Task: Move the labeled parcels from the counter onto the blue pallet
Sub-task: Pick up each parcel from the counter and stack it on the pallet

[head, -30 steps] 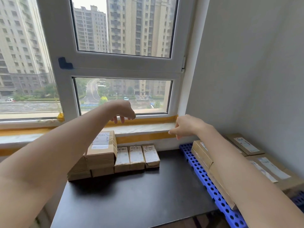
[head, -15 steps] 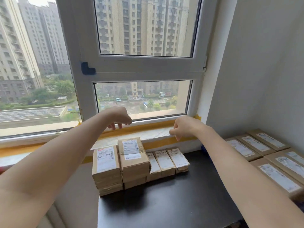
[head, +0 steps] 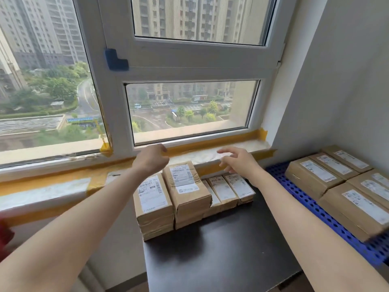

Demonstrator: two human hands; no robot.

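Observation:
Brown labelled parcels stand at the back of the black counter (head: pixel 221 249): a stack at the left (head: pixel 153 199), a taller stack (head: pixel 186 186) beside it, and a row of low parcels (head: pixel 230 189) to the right. My left hand (head: pixel 150 159) hovers above the tall stack, fingers curled, holding nothing. My right hand (head: pixel 237 160) hangs over the low row with fingers spread and empty. The blue pallet (head: pixel 305 204) lies to the right and bears several labelled parcels (head: pixel 315 175).
A window sill (head: pixel 210 154) edged with yellow tape runs just behind the parcels, under a large window. A white wall (head: pixel 336 91) closes the right side behind the pallet. The counter's left edge drops off near the left stack.
My right hand has opened its fingers and lowered toward the low parcels. My left hand has moved right, over the tall stack. The view has shifted left and down.

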